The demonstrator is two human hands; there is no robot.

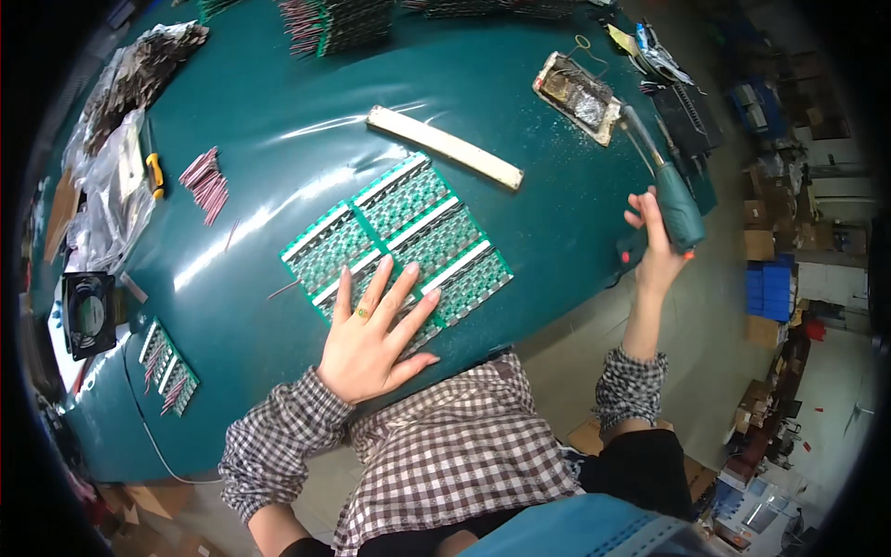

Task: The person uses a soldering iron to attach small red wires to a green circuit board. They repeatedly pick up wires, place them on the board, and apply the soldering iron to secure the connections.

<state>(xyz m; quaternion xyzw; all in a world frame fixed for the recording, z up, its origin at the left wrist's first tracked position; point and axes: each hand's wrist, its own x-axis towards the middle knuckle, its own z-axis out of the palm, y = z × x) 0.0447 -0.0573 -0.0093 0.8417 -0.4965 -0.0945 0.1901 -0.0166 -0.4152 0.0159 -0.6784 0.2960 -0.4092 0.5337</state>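
Ideally, the left hand does its steadying work as it lies now: open, fingers spread, palm down across the near part of the green circuit boards. Light, even pressure should serve best, with the fingertips well clear of any spot the hot tip may reach. The right hand, out beyond the table's near edge, is closed around the green handle of a soldering iron. Its metal end points away from the wrist, at the corner of a shallow tray; whether they touch I cannot tell. A loose grip and a clean tip would probably help control.

The table has a glossy dark green top. Left of the left hand lie a small wired board and a black fan; farther out, a bundle of wires. Just past the boards rests a whitish bar, and beyond it stacked boards. Out past the right hand, blue bins and cardboard boxes line the room.
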